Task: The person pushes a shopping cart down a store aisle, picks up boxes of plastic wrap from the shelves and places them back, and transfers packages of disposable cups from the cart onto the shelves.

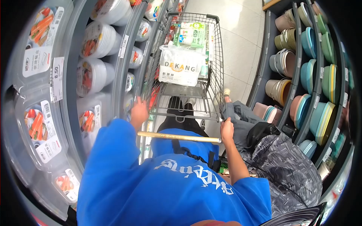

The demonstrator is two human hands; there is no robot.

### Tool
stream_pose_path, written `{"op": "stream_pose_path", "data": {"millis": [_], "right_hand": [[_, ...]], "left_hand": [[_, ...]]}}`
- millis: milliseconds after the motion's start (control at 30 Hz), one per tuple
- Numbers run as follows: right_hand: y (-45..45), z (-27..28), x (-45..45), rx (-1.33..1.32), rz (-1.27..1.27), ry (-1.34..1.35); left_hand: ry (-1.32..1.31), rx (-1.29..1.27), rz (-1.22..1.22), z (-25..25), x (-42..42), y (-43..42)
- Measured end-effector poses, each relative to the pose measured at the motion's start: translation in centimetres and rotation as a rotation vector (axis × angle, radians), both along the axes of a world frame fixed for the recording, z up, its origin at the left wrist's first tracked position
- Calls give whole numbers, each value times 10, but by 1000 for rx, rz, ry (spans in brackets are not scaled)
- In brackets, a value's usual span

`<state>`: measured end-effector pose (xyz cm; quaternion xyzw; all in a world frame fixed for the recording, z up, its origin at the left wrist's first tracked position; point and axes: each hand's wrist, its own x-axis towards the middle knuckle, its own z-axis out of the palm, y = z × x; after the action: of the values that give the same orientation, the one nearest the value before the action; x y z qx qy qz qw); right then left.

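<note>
A wire shopping cart [220,75] stands in front of me, with a pale yellow handle bar [179,136] across its near end. My right hand [227,130] is closed around the frame at the right end of the bar. At the left near corner of the cart is my left hand [139,113], its fingers curled at the frame and partly hidden. Inside the basket lies a clear-wrapped white pack [179,67] printed "DEKANG". Behind it are green and white packages [192,34]. The cart's fold-down panel [183,90] is nearer to me.
Shelves on the left hold stacked plastic food containers [96,39] and a price tag [57,79] reading 8.50. Along the right are shelves of buckets [283,62] and colored basins [322,122]. Another person in a grey patterned jacket [286,169] is close at my right. Tiled floor [241,49] runs ahead.
</note>
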<state>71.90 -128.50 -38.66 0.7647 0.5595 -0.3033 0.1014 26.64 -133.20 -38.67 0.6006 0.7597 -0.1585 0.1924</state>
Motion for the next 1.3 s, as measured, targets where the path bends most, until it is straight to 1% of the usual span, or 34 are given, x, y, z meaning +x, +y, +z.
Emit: {"op": "stream_pose_path", "data": {"millis": [167,267,367,400,467,667,833,967,1100,1167,1200,1267,1300], "right_hand": [[-27,-8,6,19,8,25],[-40,-11,6,26,-5,26],[-53,-15,4,48,-16,27],[-58,-21,7,44,-7,20],[-68,-28,13,31,-2,24],[-100,-22,8,48,-16,-5],[-135,-28,13,98,11,-2],[-169,-37,18,51,3,-6],[-188,-30,29,129,13,-14],[-195,-34,37,197,29,-13],[-199,-34,40,179,9,4],[-212,-39,46,209,44,-6],[-217,-49,48,225,65,-13]], "left_hand": [[-8,26,1,-13,-2,-26],[7,-55,8,0,4,-32],[34,-47,20,-11,3,-47],[26,-86,37,-14,2,-50],[18,-78,38,-15,5,-61],[51,-3,-11,-29,3,-103],[65,-7,-6,-26,11,-139],[60,21,-9,-23,15,-172],[48,72,-32,-27,23,-191],[58,95,-60,-24,25,-193],[50,99,-58,-21,27,-191],[27,85,-42,-15,31,-203],[28,98,-48,-22,28,-210]]}}
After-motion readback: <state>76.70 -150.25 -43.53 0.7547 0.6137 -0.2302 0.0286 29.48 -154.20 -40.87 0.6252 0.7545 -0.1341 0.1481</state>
